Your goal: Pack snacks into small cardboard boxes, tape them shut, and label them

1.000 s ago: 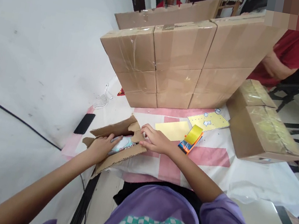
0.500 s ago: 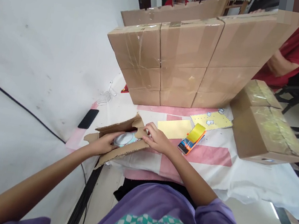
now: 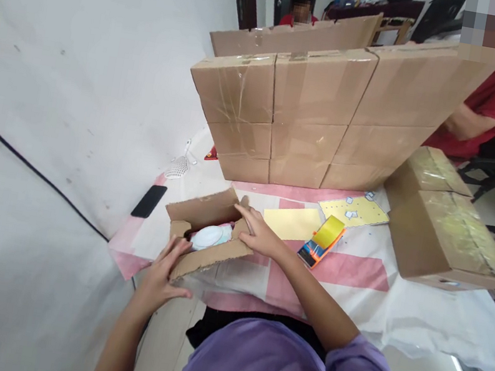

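An open cardboard box (image 3: pixel 203 265) sits near the table's front left edge, its long flaps raised. Inside lies a rounded white item with pale blue and some pink (image 3: pixel 210 237); its kind is unclear. At the box's left end, my left hand (image 3: pixel 161 275) rests its fingertips against the short flap, thumb spread away. My right hand (image 3: pixel 259 230) grips the right end of the box, fingers over its upper edge and thumb lower down. To the right of that hand lies a tape dispenser with yellow tape (image 3: pixel 322 241).
Taped cartons (image 3: pixel 306 145) form a tall stack at the back. More cartons (image 3: pixel 447 238) stand at the right edge. A black phone (image 3: pixel 148 201), a white perforated strainer (image 3: pixel 178 167) and yellow sheets (image 3: pixel 291 222) lie on the cloth. Beyond the stack are two people in red.
My left hand has come out of the box to its left end and spread its fingers. The box's flaps stand wider apart. My right hand stays at the right end.
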Demonstrator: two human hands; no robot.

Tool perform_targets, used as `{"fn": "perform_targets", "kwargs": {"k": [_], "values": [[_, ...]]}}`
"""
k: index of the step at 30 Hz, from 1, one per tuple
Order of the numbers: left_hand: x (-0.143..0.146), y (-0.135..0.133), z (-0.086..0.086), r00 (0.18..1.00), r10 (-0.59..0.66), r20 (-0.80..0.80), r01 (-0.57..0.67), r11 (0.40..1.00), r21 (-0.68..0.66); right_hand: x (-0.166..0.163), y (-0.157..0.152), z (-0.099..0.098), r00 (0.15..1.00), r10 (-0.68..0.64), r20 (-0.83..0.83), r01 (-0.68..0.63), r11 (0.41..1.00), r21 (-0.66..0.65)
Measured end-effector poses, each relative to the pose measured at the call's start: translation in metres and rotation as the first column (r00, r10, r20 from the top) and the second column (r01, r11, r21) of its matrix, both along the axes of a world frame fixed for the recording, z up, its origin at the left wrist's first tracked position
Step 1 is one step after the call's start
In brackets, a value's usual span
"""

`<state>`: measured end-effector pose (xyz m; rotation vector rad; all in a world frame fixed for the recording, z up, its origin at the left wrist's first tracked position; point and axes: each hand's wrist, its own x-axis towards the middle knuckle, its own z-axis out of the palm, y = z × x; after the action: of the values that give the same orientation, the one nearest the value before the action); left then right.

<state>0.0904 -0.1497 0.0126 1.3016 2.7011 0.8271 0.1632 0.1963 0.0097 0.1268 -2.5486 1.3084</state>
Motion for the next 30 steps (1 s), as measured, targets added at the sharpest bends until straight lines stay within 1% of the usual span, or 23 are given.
{"fn": "perform_targets", "kwargs": {"k": [1,2,3,4,5,6,7,8,9,11,13,14,16,18,20,22,23,25,26,27,28,29,30], "values": [[0.001,0.007,-0.001,0.999,-0.040,0.001,0.040,0.999,-0.035,-0.006,-0.001,-0.003,1.000,-0.021,-0.023,0.020,0.997,-0.068],[0.000,0.013,0.001,0.999,-0.048,0.019,0.048,0.998,-0.036,-0.011,-0.001,-0.005,0.998,-0.050,-0.043,0.044,0.991,-0.126],[-0.002,0.019,0.004,0.998,-0.023,0.054,0.022,1.000,0.002,-0.015,-0.002,-0.007,0.995,-0.076,-0.062,0.064,0.983,-0.170],[-0.006,0.024,0.009,0.995,0.031,0.093,-0.036,0.998,0.056,-0.018,-0.002,-0.009,0.993,-0.089,-0.083,0.070,0.976,-0.204],[-0.011,0.029,0.013,0.988,0.112,0.109,-0.124,0.986,0.112,-0.020,-0.002,-0.010,0.991,-0.085,-0.106,0.059,0.971,-0.230],[-0.015,0.034,0.017,0.972,0.216,0.089,-0.228,0.961,0.156,-0.020,-0.002,-0.011,0.989,-0.073,-0.130,0.038,0.967,-0.252],[-0.019,0.039,0.020,0.946,0.323,0.036,-0.324,0.928,0.183,-0.019,-0.001,-0.012,0.986,-0.057,-0.154,0.014,0.964,-0.266],[-0.022,0.045,0.021,0.914,0.404,-0.038,-0.390,0.900,0.196,-0.017,0.000,-0.012,0.984,-0.038,-0.173,-0.009,0.965,-0.261],[-0.023,0.050,0.022,0.890,0.442,-0.113,-0.417,0.889,0.189,-0.015,0.001,-0.012,0.982,-0.014,-0.186,-0.030,0.972,-0.231],[-0.023,0.060,0.022,0.886,0.409,-0.220,-0.390,0.912,0.125,-0.009,0.004,-0.013,0.980,0.036,-0.197,-0.062,0.990,-0.124],[-0.023,0.067,0.024,0.902,0.337,-0.270,-0.331,0.941,0.066,-0.003,0.007,-0.016,0.978,0.052,-0.204,-0.061,0.997,-0.039],[-0.023,0.068,0.025,0.904,0.322,-0.280,-0.320,0.946,0.056,-0.001,0.008,-0.019,0.977,0.038,-0.211,-0.044,0.999,-0.027],[-0.029,0.072,0.030,0.901,0.351,-0.256,-0.343,0.936,0.077,0.002,0.009,-0.023,0.974,-0.008,-0.226,-0.001,0.999,-0.044],[-0.040,0.077,0.035,0.894,0.417,-0.162,-0.401,0.908,0.120,0.002,0.008,-0.027,0.973,-0.019,-0.231,0.010,0.999,-0.042],[-0.053,0.085,0.038,0.868,0.485,-0.109,-0.465,0.869,0.168,0.000,0.005,-0.026,0.977,-0.003,-0.213,0.003,1.000,0.000],[-0.060,0.094,0.041,0.838,0.519,-0.166,-0.483,0.849,0.214,0.000,0.002,-0.020,0.985,-0.008,-0.174,0.020,0.997,0.069],[-0.060,0.098,0.042,0.829,0.514,-0.220,-0.471,0.854,0.223,0.002,0.001,-0.014,0.987,-0.029,-0.161,0.046,0.994,0.100],[-0.053,0.102,0.043,0.836,0.452,-0.312,-0.414,0.892,0.184,0.014,0.003,-0.003,0.977,-0.110,-0.181,0.134,0.982,0.129],[-0.047,0.101,0.042,0.849,0.406,-0.340,-0.382,0.914,0.136,0.026,0.007,0.002,0.959,-0.179,-0.219,0.207,0.972,0.113],[-0.041,0.099,0.039,0.864,0.354,-0.358,-0.351,0.933,0.074,0.041,0.012,0.005,0.922,-0.275,-0.273,0.305,0.950,0.070],[-0.036,0.095,0.036,0.874,0.309,-0.375,-0.331,0.944,0.006,0.059,0.019,0.006,0.855,-0.399,-0.332,0.424,0.906,0.003],[-0.032,0.091,0.030,0.888,0.259,-0.381,-0.306,0.949,-0.069,0.078,0.028,0.005,0.755,-0.537,-0.378,0.550,0.831,-0.081],[-0.029,0.086,0.023,0.908,0.199,-0.370,-0.267,0.953,-0.143,0.099,0.038,0.000,0.623,-0.674,-0.397,0.668,0.723,-0.178]]}}
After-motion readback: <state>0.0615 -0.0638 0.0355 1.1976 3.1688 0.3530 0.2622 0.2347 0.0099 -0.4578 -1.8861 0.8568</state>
